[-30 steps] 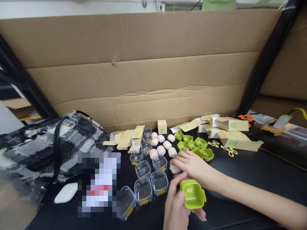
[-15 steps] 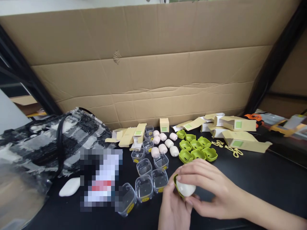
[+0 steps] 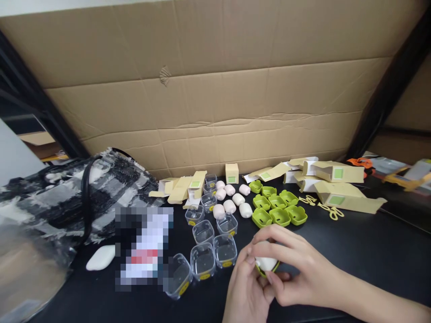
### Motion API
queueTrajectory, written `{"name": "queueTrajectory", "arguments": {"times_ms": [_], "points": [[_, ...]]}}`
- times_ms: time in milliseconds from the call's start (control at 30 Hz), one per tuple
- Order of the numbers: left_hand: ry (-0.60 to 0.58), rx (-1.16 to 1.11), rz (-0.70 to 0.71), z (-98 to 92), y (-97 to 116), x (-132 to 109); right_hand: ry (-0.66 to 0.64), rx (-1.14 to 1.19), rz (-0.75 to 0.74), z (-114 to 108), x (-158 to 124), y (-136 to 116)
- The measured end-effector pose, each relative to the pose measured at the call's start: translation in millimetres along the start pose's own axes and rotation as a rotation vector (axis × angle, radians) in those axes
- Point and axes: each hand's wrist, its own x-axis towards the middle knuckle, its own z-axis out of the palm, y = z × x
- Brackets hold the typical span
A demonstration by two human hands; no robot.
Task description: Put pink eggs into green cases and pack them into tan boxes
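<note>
My left hand (image 3: 245,281) is wrapped around a small green cup (image 3: 275,268) from the left and below. A white rounded piece (image 3: 266,263) sits in that cup, partly covered by fingers. My right hand (image 3: 299,265) reaches over from the right, with its fingers across the top of the white piece and the thumb at the near rim. Just beyond the hands stand several matching green cups (image 3: 280,217) with scalloped rims. Left of those lie several pale pink and white rounded pieces (image 3: 229,206).
Clear square containers (image 3: 203,261) with yellow stickers fill the middle left. Opened cardboard boxes (image 3: 346,197) and cream loop-shaped pieces (image 3: 332,211) lie at the right. A white mouse-like object (image 3: 101,257) and a frayed black-and-white bag (image 3: 111,188) are leftward; a cardboard sheet (image 3: 215,98) stands behind.
The green cup with the white piece has turned and tilted in my hands, and moved slightly right. My left fingers have closed in on its edge. The camera view has shifted a little.
</note>
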Motion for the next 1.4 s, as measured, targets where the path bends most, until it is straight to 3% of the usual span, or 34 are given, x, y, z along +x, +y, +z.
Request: {"name": "queueTrajectory", "arguments": {"times_ms": [333, 733, 867, 1133, 1200, 1267, 1333, 1400], "points": [[-0.055, -0.019, 0.024, 1.7, 1.1, -2.9, -0.145, 0.074, 0.071, -2.1, -0.9, -2.9], [-0.216, 0.229, 0.048, 1.0, 3.4, -5.0, -0.334, 0.014, 0.224, -11.9, -2.4, -13.7], [-0.205, 0.199, -0.06, -5.2, 4.3, -4.0, -0.391, 0.145, 0.258, -18.9, 2.0, -10.2], [-0.257, 0.113, -0.121, -25.9, 0.1, 5.9, -0.401, 0.303, 0.313, -22.8, 2.4, -4.3], [-0.282, 0.113, -0.066, -25.4, -2.1, 6.6, -0.366, 0.407, 0.356, -24.2, -0.7, -0.7], [-0.325, 0.194, 0.014, -21.1, -1.8, 1.2, -0.333, 0.515, 0.397, -25.2, -3.3, 4.6], [-0.312, 0.438, 0.061, -13.9, 4.4, -11.6, -0.254, 0.65, 0.421, -25.1, -4.1, 10.1], [-0.128, 0.819, 0.291, -5.3, 17.7, -28.1, -0.138, 0.821, 0.456, -23.6, -2.7, 14.0]]}}
